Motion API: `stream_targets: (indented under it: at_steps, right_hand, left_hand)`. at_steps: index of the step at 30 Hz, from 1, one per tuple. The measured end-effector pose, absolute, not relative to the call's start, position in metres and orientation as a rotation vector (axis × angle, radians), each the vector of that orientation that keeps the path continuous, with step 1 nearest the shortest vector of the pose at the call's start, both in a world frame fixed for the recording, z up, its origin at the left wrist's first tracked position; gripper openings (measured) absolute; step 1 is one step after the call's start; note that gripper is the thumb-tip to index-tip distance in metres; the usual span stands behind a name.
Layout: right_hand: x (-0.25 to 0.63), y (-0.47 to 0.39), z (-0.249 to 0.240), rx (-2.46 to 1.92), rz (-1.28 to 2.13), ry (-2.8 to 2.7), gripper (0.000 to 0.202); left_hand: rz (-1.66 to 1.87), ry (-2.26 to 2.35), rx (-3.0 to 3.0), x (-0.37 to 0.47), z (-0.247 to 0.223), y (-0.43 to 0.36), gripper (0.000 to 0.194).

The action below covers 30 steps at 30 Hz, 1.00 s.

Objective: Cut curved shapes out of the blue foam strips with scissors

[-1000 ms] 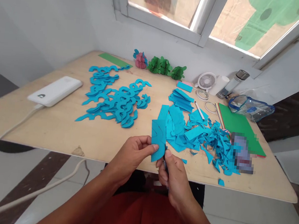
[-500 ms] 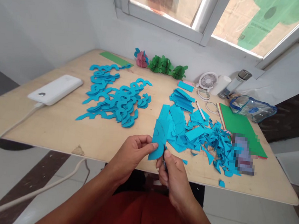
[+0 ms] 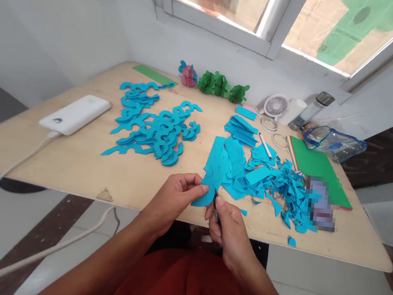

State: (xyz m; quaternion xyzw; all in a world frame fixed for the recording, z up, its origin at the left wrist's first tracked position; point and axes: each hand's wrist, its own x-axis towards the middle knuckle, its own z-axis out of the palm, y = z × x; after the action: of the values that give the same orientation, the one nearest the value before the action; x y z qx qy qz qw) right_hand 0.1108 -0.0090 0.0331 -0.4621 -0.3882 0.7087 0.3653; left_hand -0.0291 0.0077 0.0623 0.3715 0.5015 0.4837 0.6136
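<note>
Between the thumb and fingers of my left hand [image 3: 177, 199] is a folded strip of blue paper [image 3: 214, 168], its lower end rounded. Faint curved lines mark its face. My right hand [image 3: 229, 222] is closed around dark scissors [image 3: 215, 204], whose tip meets the right edge of the strip; most of the scissors is hidden by my fingers. Just beyond lies a heap of blue paper scraps [image 3: 283, 186]. Left of the strip, wavy blue paper cutouts [image 3: 162, 137] lie piled on the wooden table [image 3: 138, 179].
A white power bank [image 3: 75, 114] with a cable lies at left. Along the wall stand green paper figures [image 3: 214, 83], a pink one [image 3: 188, 76], a small fan [image 3: 276, 105] and a bottle [image 3: 313, 111]. Green sheets [image 3: 322, 171] and a clear pouch [image 3: 336, 144] lie at right.
The blue strip has turned slightly in my left hand, its lower end swinging left and now looking rounder. My right hand stays at its edge with the scissors. The view has shifted slightly.
</note>
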Motion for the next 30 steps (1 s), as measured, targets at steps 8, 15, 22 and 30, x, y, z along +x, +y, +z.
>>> stream_targets:
  at_steps: [8, 15, 22, 30]
  right_hand:
    - [0.11, -0.0091, 0.0329, -1.21, 1.794, -0.993, 0.046]
    - [0.1115, -0.0097, 0.0307, -1.212, 1.801, -0.971, 0.047]
    - [0.1131, -0.0086, 0.0315, -1.223, 1.813, -0.982, 0.047]
    - [0.1125, -0.0113, 0.0316, -1.193, 1.819, -0.985, 0.046]
  left_hand:
    - [1.122, 1.172, 0.87, -0.0261, 0.0615, 0.0066, 0.021]
    - [1.106, 1.185, 0.853, -0.0247, 0.0634, 0.0058, 0.023]
    - [1.081, 1.133, 0.857, -0.0251, 0.0666, 0.0045, 0.024]
    - [1.099, 1.148, 0.839, -0.0246, 0.0651, 0.0022, 0.022]
